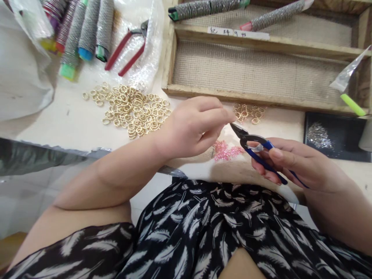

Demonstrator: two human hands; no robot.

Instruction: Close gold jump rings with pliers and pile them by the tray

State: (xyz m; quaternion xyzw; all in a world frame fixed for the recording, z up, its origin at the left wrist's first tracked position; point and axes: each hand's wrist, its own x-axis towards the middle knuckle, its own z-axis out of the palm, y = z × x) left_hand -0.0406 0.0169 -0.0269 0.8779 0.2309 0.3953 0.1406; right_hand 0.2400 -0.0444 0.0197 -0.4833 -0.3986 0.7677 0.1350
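My right hand (pixel 290 162) is wrapped round the blue handles of a pair of pliers (pixel 255 149). The dark tips of the pliers point left and reach the fingertips of my left hand (pixel 200 124). Those fingers are pinched together, and whatever lies between them is too small or hidden to name. Below the fingertips a patch of pink beads (pixel 225 150) lies on the table. A big pile of gold rings (pixel 133 108) spreads to the left of my left hand. A smaller group of gold rings (pixel 247 112) sits just beyond the plier tips.
A wooden frame with mesh (pixel 261 91) stands at the back, with wrapped silver rolls (pixel 209 8) on it. Red-handled pliers (pixel 124 50) rest on clear plastic (pixel 154 46) beside several coil-wrapped rolls (pixel 90 29). A black tray (pixel 345 143) with small silver pieces lies at right.
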